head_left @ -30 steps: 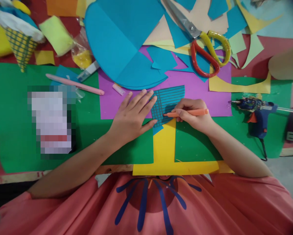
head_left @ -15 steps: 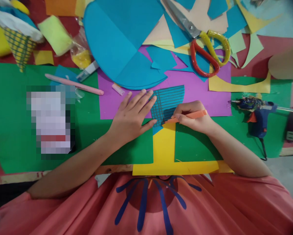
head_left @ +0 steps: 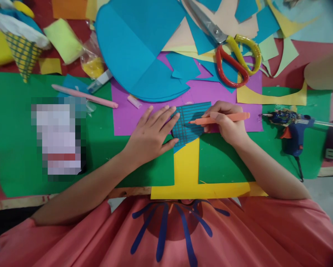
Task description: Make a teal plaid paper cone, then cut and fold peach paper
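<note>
A small piece of blue paper [head_left: 192, 111] with a dark drawn grid lies in front of me, over purple paper [head_left: 224, 92] and a yellow paper strip [head_left: 186, 163]. My left hand [head_left: 155, 129] rests flat with fingers spread, its fingertips and thumb on the left edge of the gridded piece. In my right hand [head_left: 229, 120] is an orange marker [head_left: 235, 116], its tip over the middle of the grid. Whether the tip touches the paper I cannot tell. Lines run across the piece, with crossing lines on its left part.
Large folded blue paper [head_left: 138, 48] lies beyond my hands, with scissors [head_left: 224, 40] among paper scraps to its right. A glue gun [head_left: 292, 137] lies at the right. On the left are a pink pen [head_left: 84, 95] and a blurred-out object [head_left: 59, 137].
My right hand has moved up and slightly right with the marker, whose tip went from the grid's lower edge to its middle. The gridded piece has shifted slightly. My left hand stays nearly put.
</note>
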Available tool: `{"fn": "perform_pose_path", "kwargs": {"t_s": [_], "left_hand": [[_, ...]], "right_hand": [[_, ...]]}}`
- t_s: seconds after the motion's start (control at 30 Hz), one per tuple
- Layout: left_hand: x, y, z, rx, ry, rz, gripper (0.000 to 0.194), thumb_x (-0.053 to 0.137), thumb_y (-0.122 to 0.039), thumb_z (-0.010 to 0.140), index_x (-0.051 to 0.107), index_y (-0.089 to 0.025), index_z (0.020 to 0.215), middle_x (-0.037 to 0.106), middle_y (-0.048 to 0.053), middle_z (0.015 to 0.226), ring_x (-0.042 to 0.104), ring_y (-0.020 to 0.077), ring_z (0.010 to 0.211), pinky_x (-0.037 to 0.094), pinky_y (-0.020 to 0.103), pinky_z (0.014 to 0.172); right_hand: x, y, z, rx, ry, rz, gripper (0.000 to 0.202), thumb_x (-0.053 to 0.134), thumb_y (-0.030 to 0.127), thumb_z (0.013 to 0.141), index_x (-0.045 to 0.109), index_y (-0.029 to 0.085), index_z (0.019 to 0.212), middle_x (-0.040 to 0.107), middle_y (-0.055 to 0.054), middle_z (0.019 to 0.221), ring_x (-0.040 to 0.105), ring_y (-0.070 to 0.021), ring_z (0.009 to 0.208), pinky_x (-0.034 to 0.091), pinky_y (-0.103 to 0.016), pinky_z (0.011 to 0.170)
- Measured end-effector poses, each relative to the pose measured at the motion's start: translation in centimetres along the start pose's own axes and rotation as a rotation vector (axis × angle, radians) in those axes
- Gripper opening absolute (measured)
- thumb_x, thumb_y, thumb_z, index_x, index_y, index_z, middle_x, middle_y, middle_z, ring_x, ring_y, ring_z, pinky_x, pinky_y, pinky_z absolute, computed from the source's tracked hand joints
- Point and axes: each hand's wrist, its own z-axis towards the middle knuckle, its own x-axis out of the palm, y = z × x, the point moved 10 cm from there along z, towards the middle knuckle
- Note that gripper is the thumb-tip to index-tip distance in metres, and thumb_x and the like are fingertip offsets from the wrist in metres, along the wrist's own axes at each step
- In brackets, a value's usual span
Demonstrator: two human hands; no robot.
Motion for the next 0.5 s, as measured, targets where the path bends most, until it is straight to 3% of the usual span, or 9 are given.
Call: {"fn": "perform_pose_path", "kwargs": {"t_s": [0.13,0.23,0.5], "left_hand": [[0.1,-0.7,-0.2,0.030,0.032,-0.046,0.052,0.050,-0.039,0.094,0.045,-0.024,0.144,0.043,0.014,0.151,0.040,0.0320,0.141,0.024,0.056,0.117],[0.0,-1.0,-0.2,0.037,0.040,-0.058,0.049,0.053,-0.037,0.093,0.048,-0.031,0.141,0.042,0.013,0.151,0.039,0.0335,0.140,0.025,0.060,0.115],[0.1,-0.9,-0.1,0.012,0.060,-0.073,0.048,0.055,-0.036,0.092,0.051,-0.031,0.140,0.043,0.013,0.151,0.039,0.0340,0.140,0.025,0.060,0.116]], "right_hand": [[-0.8,0.7,0.0,-0.066,-0.097,-0.068,0.026,0.067,0.044,0.080,0.061,0.022,0.069,0.069,0.001,0.064,0.059,-0.0108,0.047,0.049,-0.025,0.044],[-0.8,0.9,0.1,-0.086,-0.090,-0.127,0.032,0.067,0.052,0.081,0.062,0.021,0.071,0.068,0.000,0.063,0.061,-0.0112,0.050,0.050,-0.026,0.048],[0.0,1.2,0.2,-0.101,-0.033,-0.186,0.035,0.069,0.052,0.080,0.065,0.018,0.075,0.068,0.000,0.065,0.062,-0.0103,0.055,0.049,-0.023,0.050]]}}
